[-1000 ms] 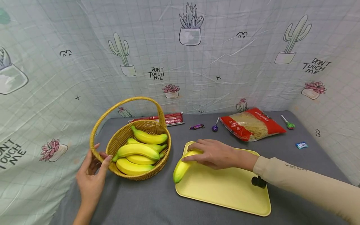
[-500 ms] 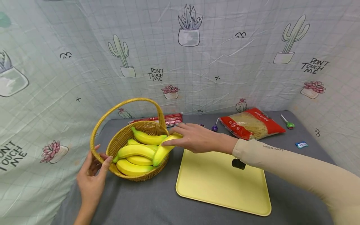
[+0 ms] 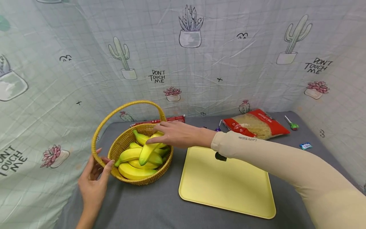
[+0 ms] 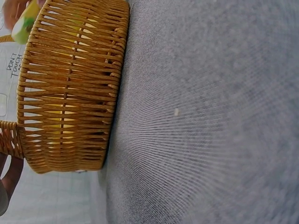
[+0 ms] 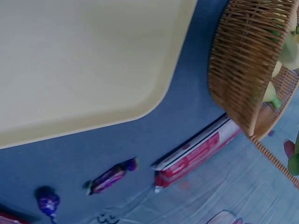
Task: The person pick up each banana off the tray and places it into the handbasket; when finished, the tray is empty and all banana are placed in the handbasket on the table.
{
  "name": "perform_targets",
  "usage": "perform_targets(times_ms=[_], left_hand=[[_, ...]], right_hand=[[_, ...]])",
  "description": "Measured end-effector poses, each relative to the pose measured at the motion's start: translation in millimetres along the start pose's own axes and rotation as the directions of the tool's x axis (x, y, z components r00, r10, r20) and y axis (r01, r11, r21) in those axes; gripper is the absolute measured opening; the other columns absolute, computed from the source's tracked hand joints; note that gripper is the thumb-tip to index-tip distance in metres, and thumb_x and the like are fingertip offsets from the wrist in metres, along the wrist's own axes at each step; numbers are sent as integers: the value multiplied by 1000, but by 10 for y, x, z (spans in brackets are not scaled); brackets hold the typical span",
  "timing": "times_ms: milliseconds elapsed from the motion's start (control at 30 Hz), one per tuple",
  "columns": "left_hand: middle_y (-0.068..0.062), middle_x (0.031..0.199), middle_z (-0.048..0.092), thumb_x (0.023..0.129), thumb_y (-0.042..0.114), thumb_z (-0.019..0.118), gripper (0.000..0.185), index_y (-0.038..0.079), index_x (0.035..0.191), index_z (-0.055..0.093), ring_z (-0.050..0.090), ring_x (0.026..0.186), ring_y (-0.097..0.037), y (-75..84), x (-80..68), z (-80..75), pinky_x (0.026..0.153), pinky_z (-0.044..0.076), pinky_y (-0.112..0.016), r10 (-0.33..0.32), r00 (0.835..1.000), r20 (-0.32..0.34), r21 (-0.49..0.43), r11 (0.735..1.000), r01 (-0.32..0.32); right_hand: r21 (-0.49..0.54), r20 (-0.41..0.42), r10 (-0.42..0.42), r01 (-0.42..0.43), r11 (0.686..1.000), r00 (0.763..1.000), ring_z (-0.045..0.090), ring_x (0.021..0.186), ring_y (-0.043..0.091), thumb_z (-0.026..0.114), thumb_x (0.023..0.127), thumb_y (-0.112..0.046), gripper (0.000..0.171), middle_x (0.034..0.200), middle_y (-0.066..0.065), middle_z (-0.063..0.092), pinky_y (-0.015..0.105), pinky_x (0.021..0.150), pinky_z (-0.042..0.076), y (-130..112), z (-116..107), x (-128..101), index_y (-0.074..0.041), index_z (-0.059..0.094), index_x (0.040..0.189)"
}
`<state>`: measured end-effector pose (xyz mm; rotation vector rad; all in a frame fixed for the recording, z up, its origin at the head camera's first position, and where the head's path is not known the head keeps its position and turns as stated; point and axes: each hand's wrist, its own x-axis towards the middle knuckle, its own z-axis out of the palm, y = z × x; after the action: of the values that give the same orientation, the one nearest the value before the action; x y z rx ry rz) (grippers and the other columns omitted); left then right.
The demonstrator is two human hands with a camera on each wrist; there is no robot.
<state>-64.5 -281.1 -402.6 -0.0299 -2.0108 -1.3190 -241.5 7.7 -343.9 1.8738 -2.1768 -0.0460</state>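
Banana (image 3: 148, 149) sits over the basket (image 3: 125, 141), long axis running near-left to far-right. Left hand (image 3: 92, 181), nearest, fingers straight against the basket's near rim. Right hand (image 3: 174, 135), beyond, pinches the banana's far end.

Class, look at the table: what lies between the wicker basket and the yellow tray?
Only bare grey tablecloth lies between the wicker basket and the yellow tray, shown in the head view; the right hand's wrist passes above that gap.
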Motion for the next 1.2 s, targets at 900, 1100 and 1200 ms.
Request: perform_targets(times_ms=[900, 1100, 1200], left_hand=[[-17, 103, 69, 93, -16, 71, 61, 7, 148, 62, 69, 93, -12, -55, 5, -13, 85, 56, -21, -1, 1000, 6, -49, 999, 1], [-18, 103, 69, 93, -16, 72, 61, 7, 148, 62, 68, 93, -12, -52, 7, -16, 85, 56, -20, -16, 1000, -6, -33, 999, 16], [-19, 103, 69, 93, -16, 72, 61, 8, 148, 62, 68, 93, -12, -45, 5, -16, 85, 56, -20, -19, 1000, -8, -30, 999, 19]], right_hand=[[174, 139, 322, -343, 923, 937, 54, 98, 20, 54, 111, -17, 52, 136, 8, 49, 29, 57, 51, -53, 337, 703, -34, 43, 159], [218, 148, 420, -443, 869, 896, 58, 101, 23, 56, 110, -20, 56, 139, 11, 48, 31, 61, 53, -139, 427, 775, -28, 39, 163], [219, 166, 451, -479, 850, 877, 60, 109, 26, 59, 109, -27, 57, 143, 14, 48, 34, 66, 56, -182, 464, 791, -26, 39, 163]])
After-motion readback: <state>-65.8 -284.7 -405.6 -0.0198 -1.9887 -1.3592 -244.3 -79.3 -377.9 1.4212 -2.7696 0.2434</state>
